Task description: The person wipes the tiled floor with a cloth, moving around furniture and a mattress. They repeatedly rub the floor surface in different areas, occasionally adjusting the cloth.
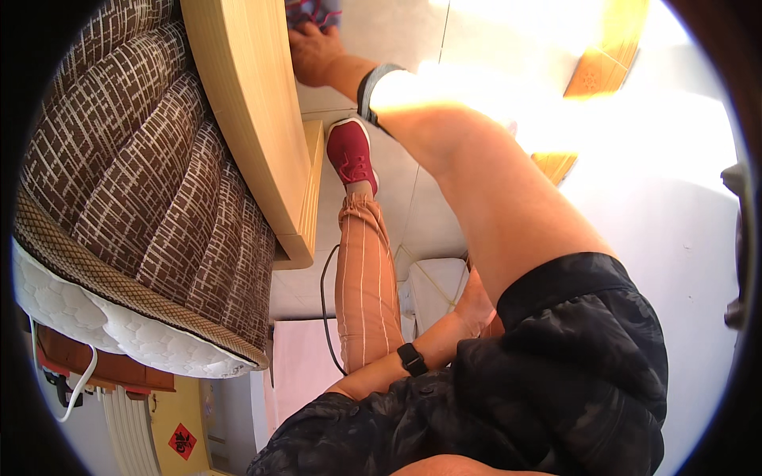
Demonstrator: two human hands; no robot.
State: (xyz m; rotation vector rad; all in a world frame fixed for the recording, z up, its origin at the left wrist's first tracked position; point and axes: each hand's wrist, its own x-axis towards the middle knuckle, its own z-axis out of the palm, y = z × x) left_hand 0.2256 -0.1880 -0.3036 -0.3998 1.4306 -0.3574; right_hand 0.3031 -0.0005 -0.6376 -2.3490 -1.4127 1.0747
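My right arm reaches far forward, a grey band around its wrist. At the far end my right hand (315, 54) has its fingers bent onto a blue, cloth-like thing with red lines (313, 13), low beside the pale wooden bed frame (250, 103). The upper rim of the picture cuts that thing off. My left arm, a black watch (412, 359) on its wrist, crosses in front of my body. My left hand (475, 305) is mostly covered by my right upper arm, near my orange trousers. Its fingers are hidden.
A brown patterned mattress (127, 151) lies on the bed frame at left. My foot in a red shoe (350, 152) stands on the tiled floor (409, 151) close to the frame. A dark cable (323, 301) curves beside my leg. A white box-like thing (436, 285) stands behind it.
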